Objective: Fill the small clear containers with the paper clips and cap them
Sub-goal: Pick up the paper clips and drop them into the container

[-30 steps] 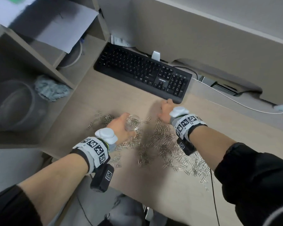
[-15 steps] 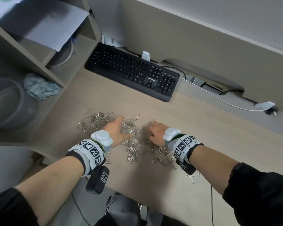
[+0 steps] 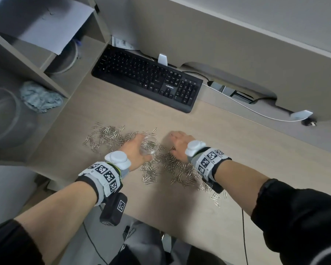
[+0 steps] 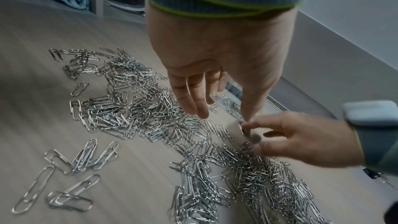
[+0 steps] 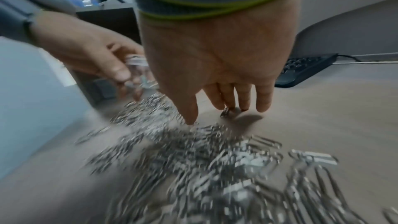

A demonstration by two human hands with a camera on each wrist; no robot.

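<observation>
A wide scatter of silver paper clips (image 3: 172, 167) lies on the pale wood desk (image 3: 246, 150). My left hand (image 3: 136, 150) grips a small clear container (image 3: 149, 146) with clips inside, mouth up, just above the pile. In the left wrist view the container (image 4: 228, 103) sits between thumb and fingers. My right hand (image 3: 178, 142) is just right of it, palm down. The right wrist view shows its fingers (image 5: 243, 101) straight, tips on the desk at the far edge of the blurred clips (image 5: 204, 159). No cap is in sight.
A black keyboard (image 3: 147, 77) lies behind the clips. A shelf unit on the left holds a blue cloth (image 3: 40, 98) and a grey round tub (image 3: 4, 119). A white cable (image 3: 256, 111) runs along the back right. The desk's front edge is near my forearms.
My right hand has drawn back from beside the keyboard onto the clip pile, closer to the left hand. The left hand still holds the container in the same spot.
</observation>
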